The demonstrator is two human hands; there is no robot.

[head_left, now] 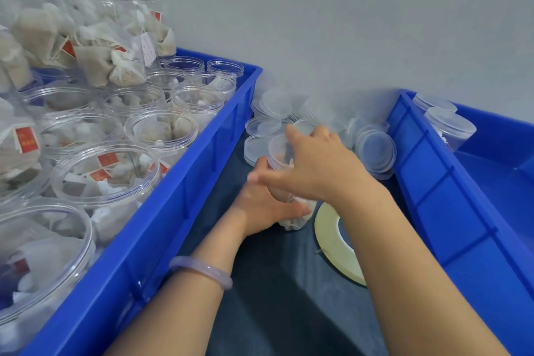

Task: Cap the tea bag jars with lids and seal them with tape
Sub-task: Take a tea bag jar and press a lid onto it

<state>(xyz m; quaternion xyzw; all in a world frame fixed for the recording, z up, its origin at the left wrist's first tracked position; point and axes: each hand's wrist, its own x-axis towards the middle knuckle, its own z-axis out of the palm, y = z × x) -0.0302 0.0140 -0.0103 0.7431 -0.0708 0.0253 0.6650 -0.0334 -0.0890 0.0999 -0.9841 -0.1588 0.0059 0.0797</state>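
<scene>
A clear plastic jar (pixel 279 153) with tea bags stands tilted on the dark table between two blue crates. My left hand (pixel 267 205) grips its lower part. My right hand (pixel 315 163) is over its top, fingers curled round a clear lid (pixel 304 125) at the jar's mouth. A roll of pale tape (pixel 332 240) lies flat on the table just right of the jar, partly under my right forearm.
The left blue crate (pixel 185 182) holds several open jars of tea bags (pixel 109 173). Loose clear lids (pixel 375 150) are piled against the wall behind the jar. The right blue crate (pixel 439 182) holds two capped jars (pixel 450 127) at its far end.
</scene>
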